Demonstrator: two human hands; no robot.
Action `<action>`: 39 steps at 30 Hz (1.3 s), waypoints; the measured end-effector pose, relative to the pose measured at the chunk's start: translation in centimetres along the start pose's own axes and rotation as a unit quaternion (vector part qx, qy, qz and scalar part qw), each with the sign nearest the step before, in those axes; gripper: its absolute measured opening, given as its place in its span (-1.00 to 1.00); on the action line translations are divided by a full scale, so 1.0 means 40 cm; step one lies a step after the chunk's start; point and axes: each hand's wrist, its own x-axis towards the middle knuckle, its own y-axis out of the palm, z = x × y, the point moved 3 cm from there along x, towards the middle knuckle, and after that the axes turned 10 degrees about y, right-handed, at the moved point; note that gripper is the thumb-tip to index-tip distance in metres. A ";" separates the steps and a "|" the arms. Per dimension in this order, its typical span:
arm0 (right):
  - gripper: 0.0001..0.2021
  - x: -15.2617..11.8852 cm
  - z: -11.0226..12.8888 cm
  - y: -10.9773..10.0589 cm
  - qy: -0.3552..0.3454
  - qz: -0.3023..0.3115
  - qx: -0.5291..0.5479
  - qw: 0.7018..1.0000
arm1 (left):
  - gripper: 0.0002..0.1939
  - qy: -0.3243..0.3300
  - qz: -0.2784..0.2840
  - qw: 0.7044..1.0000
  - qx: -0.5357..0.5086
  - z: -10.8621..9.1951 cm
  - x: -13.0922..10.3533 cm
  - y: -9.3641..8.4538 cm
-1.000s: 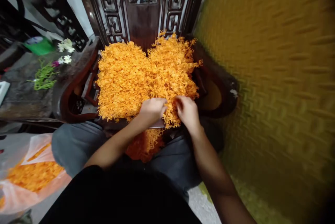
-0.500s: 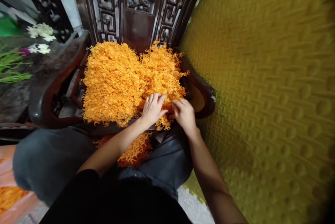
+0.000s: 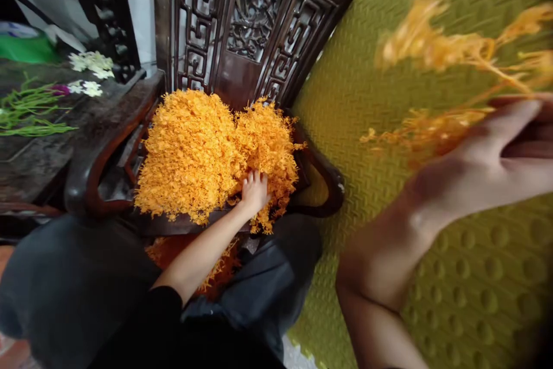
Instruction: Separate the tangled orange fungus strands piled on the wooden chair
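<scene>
A big heap of frilly, branching orange sprigs [image 3: 185,156] sits on a dark carved wooden chair [image 3: 242,78], with a smaller clump [image 3: 270,139] beside it on the right. Low on that clump is my left hand [image 3: 254,191], its fingers curled down into the sprigs and the fingertips hidden. My right hand [image 3: 488,150] is raised far to the right, fingers closed around thin stems of an orange sprig [image 3: 432,46] that fans out above and beside it, partly blurred. More orange sprigs [image 3: 220,271] lie below the seat edge, between my legs.
An olive-yellow textured mat [image 3: 345,104] stands along the right side. Left of the curved armrest [image 3: 82,179] is a dark surface with green stems [image 3: 34,110], white flowers [image 3: 91,64] and a green object [image 3: 26,44].
My right hand has lifted off the small clump and swung up to the right, carrying an orange sprig. My left hand stays at the clump, fingers more curled. The view has shifted.
</scene>
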 end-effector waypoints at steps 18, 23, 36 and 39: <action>-0.77 -0.279 0.146 0.452 -0.216 0.294 0.020 0.931 | -0.62 0.044 -0.349 0.769 -0.534 0.164 -0.260 -0.483; -0.84 -0.266 0.102 0.475 -0.104 0.201 0.163 0.960 | -0.64 -0.005 -0.384 0.772 -0.507 0.208 -0.266 -0.446; -0.52 -0.210 -0.007 0.476 0.229 0.291 0.415 0.831 | -0.76 0.026 -0.349 0.810 -0.470 0.165 -0.234 -0.407; -0.72 -0.207 -0.021 0.474 0.198 0.291 0.390 0.851 | -0.70 0.018 -0.340 0.816 -0.468 0.171 -0.234 -0.403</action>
